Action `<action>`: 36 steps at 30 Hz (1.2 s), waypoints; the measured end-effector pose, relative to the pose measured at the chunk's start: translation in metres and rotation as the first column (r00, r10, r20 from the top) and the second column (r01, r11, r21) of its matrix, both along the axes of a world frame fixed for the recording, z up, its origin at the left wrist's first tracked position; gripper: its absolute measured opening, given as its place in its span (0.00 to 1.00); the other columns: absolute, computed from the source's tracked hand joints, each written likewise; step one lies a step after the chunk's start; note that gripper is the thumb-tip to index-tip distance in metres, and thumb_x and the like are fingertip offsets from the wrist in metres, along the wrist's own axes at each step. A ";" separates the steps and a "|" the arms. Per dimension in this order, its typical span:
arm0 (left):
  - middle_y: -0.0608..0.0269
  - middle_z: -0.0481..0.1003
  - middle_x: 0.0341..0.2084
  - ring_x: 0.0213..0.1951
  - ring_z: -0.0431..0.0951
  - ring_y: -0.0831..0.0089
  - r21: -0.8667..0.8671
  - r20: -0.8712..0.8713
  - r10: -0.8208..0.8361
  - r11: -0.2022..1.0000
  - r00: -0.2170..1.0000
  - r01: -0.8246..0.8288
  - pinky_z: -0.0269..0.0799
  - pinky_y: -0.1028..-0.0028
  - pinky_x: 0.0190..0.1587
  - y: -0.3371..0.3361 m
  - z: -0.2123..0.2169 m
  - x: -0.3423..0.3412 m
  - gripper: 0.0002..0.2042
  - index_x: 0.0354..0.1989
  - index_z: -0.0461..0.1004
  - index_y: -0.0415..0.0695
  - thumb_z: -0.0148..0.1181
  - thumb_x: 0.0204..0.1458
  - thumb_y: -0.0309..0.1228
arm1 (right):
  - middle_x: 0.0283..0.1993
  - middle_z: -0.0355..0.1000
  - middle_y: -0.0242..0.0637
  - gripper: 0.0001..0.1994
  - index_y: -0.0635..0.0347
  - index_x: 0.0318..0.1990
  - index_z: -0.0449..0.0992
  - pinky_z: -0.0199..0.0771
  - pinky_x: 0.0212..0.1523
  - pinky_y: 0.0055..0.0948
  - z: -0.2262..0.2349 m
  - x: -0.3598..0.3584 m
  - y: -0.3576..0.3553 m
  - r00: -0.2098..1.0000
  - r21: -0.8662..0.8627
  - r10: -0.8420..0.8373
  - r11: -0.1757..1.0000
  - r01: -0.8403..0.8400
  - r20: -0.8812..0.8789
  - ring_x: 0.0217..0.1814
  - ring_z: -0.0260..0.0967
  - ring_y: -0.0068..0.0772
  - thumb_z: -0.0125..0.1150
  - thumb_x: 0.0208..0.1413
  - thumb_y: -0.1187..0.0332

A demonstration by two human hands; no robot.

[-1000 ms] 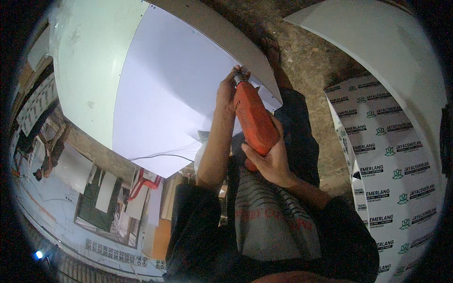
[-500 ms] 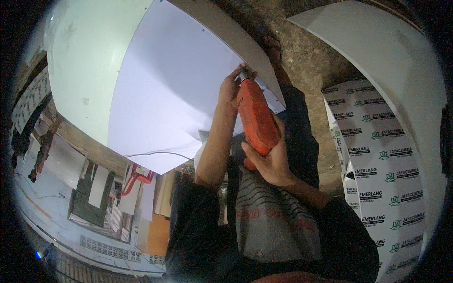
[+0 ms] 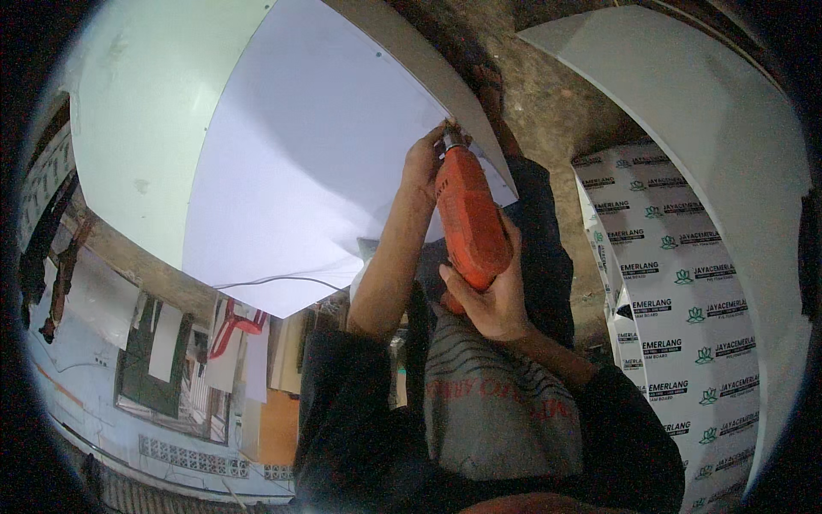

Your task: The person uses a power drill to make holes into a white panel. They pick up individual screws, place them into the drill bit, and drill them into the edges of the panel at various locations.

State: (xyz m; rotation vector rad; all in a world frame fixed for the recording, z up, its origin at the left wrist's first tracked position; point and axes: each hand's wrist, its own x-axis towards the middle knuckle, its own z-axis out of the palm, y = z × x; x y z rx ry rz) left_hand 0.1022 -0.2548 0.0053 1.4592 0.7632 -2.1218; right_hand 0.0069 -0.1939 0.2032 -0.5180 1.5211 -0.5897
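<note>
An orange power drill (image 3: 473, 218) points away from me, its metal chuck (image 3: 454, 137) at the right edge of a large white panel (image 3: 317, 146). My right hand (image 3: 495, 301) is wrapped round the drill's handle from behind. Beside the chuck is my left hand (image 3: 423, 161), its fingers closed near the panel edge; what they pinch, if anything, is hidden. The drill's tip cannot be made out there. Small dark dots, like screw heads, mark the panel near its edges.
A pale green-white panel (image 3: 154, 146) adjoins at the left. A dark cable (image 3: 282, 278) crosses the near corner of the white panel. To the right stand a printed white board stack (image 3: 676, 317) and a curved grey-white sheet (image 3: 685, 94). A bare foot (image 3: 486, 79) is on the rough floor.
The view has shifted slightly, moving most surroundings a little left. The drill and both hands stay at the panel edge, with the same grip.
</note>
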 end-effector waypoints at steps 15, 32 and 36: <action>0.56 0.73 0.29 0.30 0.75 0.64 0.065 -0.054 0.082 0.995 0.995 -0.078 0.75 0.66 0.33 -0.014 0.021 0.003 0.14 0.38 0.71 0.39 0.51 0.56 0.39 | 0.52 0.58 0.43 0.35 0.64 0.57 0.50 0.62 0.56 0.33 0.004 0.010 -0.031 0.938 -0.053 0.183 0.977 -0.207 -0.295 0.53 0.61 0.33 0.66 0.46 0.73; 0.60 0.73 0.26 0.27 0.73 0.67 -0.034 -0.243 0.350 0.929 0.905 -0.368 0.72 0.71 0.33 -0.015 0.086 -0.004 0.12 0.35 0.69 0.40 0.53 0.49 0.36 | 0.49 0.58 0.45 0.32 0.67 0.52 0.56 0.61 0.54 0.35 0.001 0.011 -0.053 0.908 -0.042 0.238 0.962 -0.268 -0.346 0.51 0.61 0.37 0.68 0.44 0.64; 0.60 0.73 0.25 0.26 0.73 0.67 -0.016 -0.249 0.341 0.934 0.906 -0.356 0.72 0.71 0.32 -0.019 0.088 -0.003 0.11 0.33 0.69 0.41 0.53 0.49 0.36 | 0.48 0.60 0.43 0.32 0.67 0.52 0.56 0.62 0.54 0.34 0.002 0.011 -0.058 0.915 -0.038 0.222 0.968 -0.249 -0.338 0.50 0.63 0.35 0.68 0.44 0.65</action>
